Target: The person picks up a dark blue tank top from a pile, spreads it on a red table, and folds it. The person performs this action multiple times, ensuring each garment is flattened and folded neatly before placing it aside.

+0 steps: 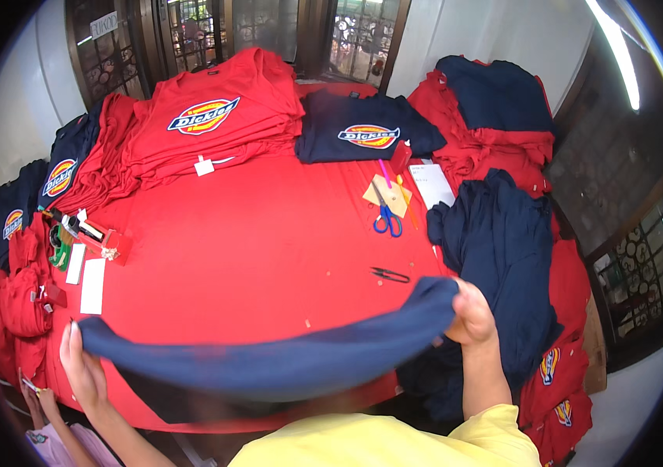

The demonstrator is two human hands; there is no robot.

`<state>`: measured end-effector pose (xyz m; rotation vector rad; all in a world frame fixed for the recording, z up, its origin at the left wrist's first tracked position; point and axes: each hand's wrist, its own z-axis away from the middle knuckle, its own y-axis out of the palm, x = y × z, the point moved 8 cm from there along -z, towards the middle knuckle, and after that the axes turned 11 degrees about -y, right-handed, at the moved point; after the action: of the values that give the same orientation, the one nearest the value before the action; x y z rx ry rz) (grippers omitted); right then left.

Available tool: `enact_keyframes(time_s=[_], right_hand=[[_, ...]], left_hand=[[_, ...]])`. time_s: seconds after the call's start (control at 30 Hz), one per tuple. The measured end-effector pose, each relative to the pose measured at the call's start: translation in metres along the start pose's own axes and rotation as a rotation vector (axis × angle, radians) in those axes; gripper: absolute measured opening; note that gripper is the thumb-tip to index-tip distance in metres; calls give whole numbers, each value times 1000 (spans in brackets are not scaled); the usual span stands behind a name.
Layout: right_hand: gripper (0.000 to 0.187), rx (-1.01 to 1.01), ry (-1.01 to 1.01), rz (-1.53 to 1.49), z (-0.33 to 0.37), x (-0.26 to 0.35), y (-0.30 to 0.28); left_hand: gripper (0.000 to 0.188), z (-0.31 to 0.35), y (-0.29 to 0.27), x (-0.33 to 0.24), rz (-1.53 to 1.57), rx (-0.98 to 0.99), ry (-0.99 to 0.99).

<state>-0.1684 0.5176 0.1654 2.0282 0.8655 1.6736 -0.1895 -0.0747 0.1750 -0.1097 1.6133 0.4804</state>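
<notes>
Both ends of a navy garment are gripped by my left hand and right hand above the red-covered table. This piece hangs unfolded; the navy heap at right lies loose; I judge the stacked red shirts behind done.

I count two white strips, one scissors, one snips and one held garment (just one).
</notes>
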Motion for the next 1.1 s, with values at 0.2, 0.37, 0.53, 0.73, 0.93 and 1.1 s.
enact_keyframes(time_s=[0.2, 0.37, 0.53, 0.73, 0.93, 1.1], right_hand=[[52, 130, -545, 326, -13, 70, 29], [35, 79, -48, 354, 6, -19, -25], [15, 325, 581, 1001, 81, -91, -78], [30, 34, 314, 1240, 9, -120, -80], [31, -194, 135, 1682, -110, -184, -106], [25, -245, 71, 974, -107, -182, -87]], left_hand=[[37, -7, -24, -62, 262, -166, 239], [25, -2, -57, 30, -27, -237, 33], [22, 72, -84, 116, -552, 54, -214], [39, 52, -58, 157, -1000, 66, -391], [47, -68, 55, 192, -1025, -18, -239], [34, -78, 42, 205, -628, 56, -342]])
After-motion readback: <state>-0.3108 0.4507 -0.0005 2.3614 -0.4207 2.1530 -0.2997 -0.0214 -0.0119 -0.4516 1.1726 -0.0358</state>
